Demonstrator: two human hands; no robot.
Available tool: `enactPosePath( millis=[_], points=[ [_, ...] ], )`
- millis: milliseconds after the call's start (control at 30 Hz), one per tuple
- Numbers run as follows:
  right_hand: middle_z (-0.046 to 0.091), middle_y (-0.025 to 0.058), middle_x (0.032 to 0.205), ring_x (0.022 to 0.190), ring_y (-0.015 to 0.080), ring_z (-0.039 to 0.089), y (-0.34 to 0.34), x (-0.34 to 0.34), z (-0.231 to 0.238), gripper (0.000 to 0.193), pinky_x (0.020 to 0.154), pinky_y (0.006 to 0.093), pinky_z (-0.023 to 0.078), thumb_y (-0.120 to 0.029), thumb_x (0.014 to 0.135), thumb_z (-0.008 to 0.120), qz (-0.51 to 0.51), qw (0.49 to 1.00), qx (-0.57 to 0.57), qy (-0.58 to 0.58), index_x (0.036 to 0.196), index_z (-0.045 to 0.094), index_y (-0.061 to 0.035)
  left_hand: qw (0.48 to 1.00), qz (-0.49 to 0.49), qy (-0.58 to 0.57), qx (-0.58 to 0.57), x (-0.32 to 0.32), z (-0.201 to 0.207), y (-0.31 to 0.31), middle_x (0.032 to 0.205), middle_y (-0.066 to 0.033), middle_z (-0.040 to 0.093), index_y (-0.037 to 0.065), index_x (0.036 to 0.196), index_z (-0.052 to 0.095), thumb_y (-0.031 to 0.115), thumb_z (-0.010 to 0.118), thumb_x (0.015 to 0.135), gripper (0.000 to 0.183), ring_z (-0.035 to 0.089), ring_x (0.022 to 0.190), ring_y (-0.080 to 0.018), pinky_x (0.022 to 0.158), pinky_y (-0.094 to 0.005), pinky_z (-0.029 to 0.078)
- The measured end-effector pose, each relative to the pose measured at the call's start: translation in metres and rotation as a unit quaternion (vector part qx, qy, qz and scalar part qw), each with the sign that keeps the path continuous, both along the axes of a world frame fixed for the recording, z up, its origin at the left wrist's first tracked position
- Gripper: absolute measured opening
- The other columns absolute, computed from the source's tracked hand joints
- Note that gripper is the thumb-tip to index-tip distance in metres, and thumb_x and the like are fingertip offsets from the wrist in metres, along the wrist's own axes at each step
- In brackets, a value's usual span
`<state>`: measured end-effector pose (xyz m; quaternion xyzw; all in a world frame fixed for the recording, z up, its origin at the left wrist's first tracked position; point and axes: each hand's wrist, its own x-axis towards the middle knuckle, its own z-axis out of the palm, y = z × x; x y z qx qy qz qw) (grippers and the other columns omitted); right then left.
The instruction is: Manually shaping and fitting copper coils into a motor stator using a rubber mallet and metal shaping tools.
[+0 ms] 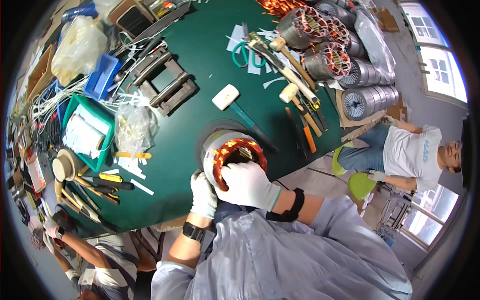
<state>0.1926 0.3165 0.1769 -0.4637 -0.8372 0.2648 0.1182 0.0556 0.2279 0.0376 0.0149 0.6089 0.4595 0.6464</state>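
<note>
A motor stator [216, 156], a grey metal ring with copper windings, stands on the green table right in front of me, its open end facing up toward me. My left hand [203, 196], in a white glove, is closed against the stator's near left side. My right hand [248, 186], also gloved, is curled at the near rim of the coil opening. Its fingertips are hidden inside, so what they pinch does not show. Beyond the stator lies a white-headed mallet [227, 98] with a dark teal handle.
Several wound stators [327, 62] crowd the far right, near more mallets [292, 95], green-handled scissors [245, 54] and paper strips. A metal frame [167, 82] lies far left. A green bin [102, 162] and tools stand left. Co-workers are at left [100, 260] and right [412, 150].
</note>
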Motion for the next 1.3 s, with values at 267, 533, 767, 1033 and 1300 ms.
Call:
enactPosePath(
  millis=[267, 533, 767, 1033, 1300],
  points=[
    [0.066, 0.0136, 0.102, 0.091, 0.0311, 0.066, 0.03, 0.043, 0.032, 0.03, 0.08, 0.0451, 0.053, -0.034, 0.095, 0.06, 0.138, 0.976, -0.169, 0.003, 0.1, 0.067, -0.0061, 0.998, 0.021, 0.056, -0.022, -0.025, 0.013, -0.011, 0.114, -0.0097, 0.067, -0.003, 0.131, 0.056, 0.011, 0.054, 0.099, 0.035, 0.063, 0.085, -0.0158, 0.08, -0.0275, 0.053],
    [0.067, 0.02, 0.104, 0.099, 0.0389, 0.066, 0.214, 0.196, -0.069, 0.043, 0.087, 0.0509, 0.053, -0.036, 0.09, 0.062, -0.063, 0.972, 0.065, -0.219, 0.121, 0.061, -0.007, 0.981, 0.075, 0.175, 0.037, 0.028, 0.122, -0.073, 0.106, -0.0072, 0.065, -0.002, 0.125, 0.06, 0.015, 0.052, 0.105, 0.027, 0.063, 0.094, -0.0141, 0.085, -0.0281, 0.052],
    [0.065, 0.0197, 0.106, 0.098, 0.0394, 0.066, 0.278, 0.229, -0.104, 0.065, 0.084, 0.0486, 0.054, -0.013, 0.091, 0.053, 0.084, 0.97, 0.005, -0.227, 0.152, 0.043, -0.0316, 0.95, -0.076, 0.299, 0.047, 0.12, 0.176, -0.085, 0.106, -0.0101, 0.068, -0.002, 0.117, 0.065, 0.012, 0.052, 0.102, 0.024, 0.064, 0.096, -0.0186, 0.089, -0.0328, 0.051],
    [0.065, 0.0063, 0.094, 0.082, 0.0189, 0.066, 0.144, 0.224, 0.058, 0.021, 0.073, 0.0361, 0.057, -0.026, 0.103, 0.053, -0.191, 0.663, -0.552, 0.469, 0.116, 0.06, -0.0103, 0.68, -0.277, 0.607, 0.304, 0.155, 0.246, -0.013, 0.121, -0.0258, 0.064, -0.003, 0.127, 0.058, 0.013, 0.076, 0.078, 0.055, 0.062, 0.114, -0.0428, 0.099, -0.0495, 0.05],
    [0.069, 0.006, 0.098, 0.081, 0.0128, 0.067, 0.003, 0.247, 0.098, 0.032, 0.067, 0.0312, 0.056, -0.031, 0.108, 0.044, -0.012, 0.719, -0.631, 0.292, 0.111, 0.061, -0.0041, 0.809, -0.244, 0.394, 0.362, 0.217, 0.24, 0.033, 0.114, -0.0258, 0.059, -0.003, 0.132, 0.051, 0.013, 0.065, 0.087, 0.05, 0.057, 0.109, -0.0446, 0.098, -0.0485, 0.046]
  ],
)
